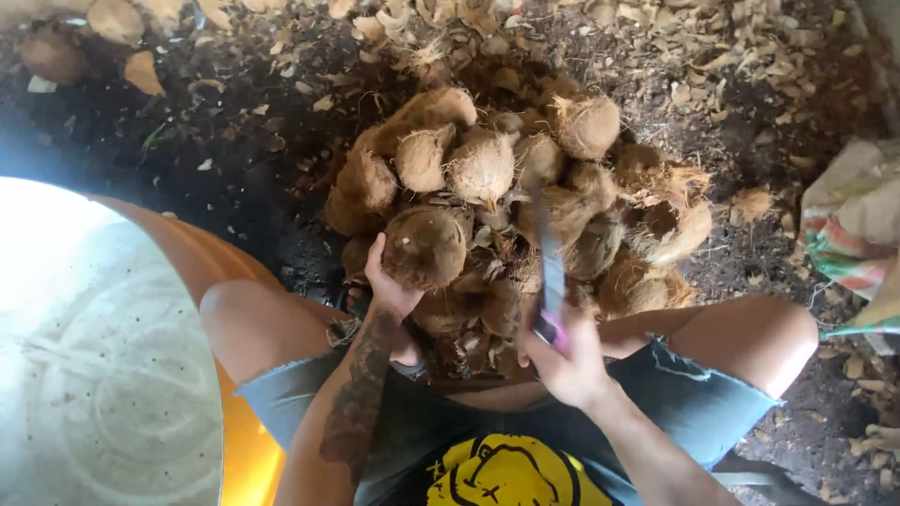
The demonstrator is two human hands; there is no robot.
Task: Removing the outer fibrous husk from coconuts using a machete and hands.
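Note:
A heap of brown husked coconuts (525, 187) lies on the dirt floor between my knees. My left hand (389, 286) cups one round coconut (424, 245) at the near left of the heap, fingers around its lower side. My right hand (562, 361) grips the pink handle of a long-bladed knife (548, 253), and the blade points away from me over the middle of the heap. The blade looks blurred. I sit with both bare knees spread on either side.
A large orange tub (239, 412) holding pale liquid sits at my left. Husk chips and shell scraps (712, 47) litter the dark ground beyond the heap. A striped woven sack (853, 225) lies at the right edge.

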